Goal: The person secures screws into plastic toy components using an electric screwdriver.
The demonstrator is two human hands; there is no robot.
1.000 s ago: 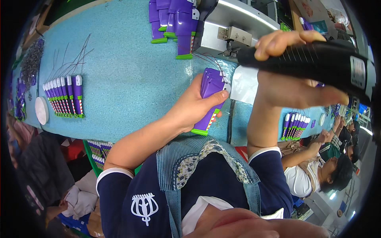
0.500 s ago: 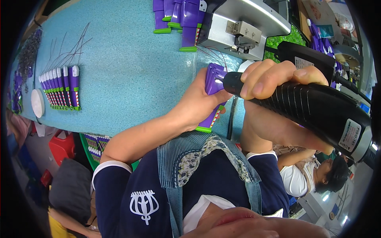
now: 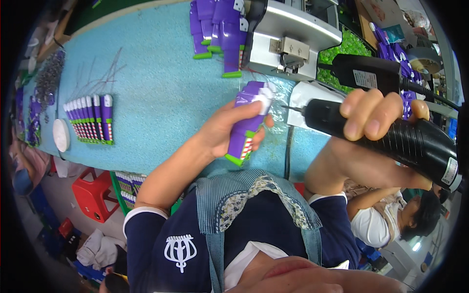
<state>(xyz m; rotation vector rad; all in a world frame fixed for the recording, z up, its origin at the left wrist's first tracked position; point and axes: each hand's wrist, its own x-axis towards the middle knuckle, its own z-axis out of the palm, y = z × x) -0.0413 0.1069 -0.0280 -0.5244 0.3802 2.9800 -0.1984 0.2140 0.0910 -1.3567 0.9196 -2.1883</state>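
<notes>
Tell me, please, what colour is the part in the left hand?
Purple part, green end, head view.

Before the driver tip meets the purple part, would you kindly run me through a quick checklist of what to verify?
1. Left hand grips the purple plastic toy part with green end: ok.
2. Right hand wraps the black ribbed electric screwdriver: ok.
3. Driver's thin metal bit points toward the part, apart from it: ok.
4. Bit lined up with a screw hole: cannot tell.
5. Left fingers away from the bit: ok.
</notes>
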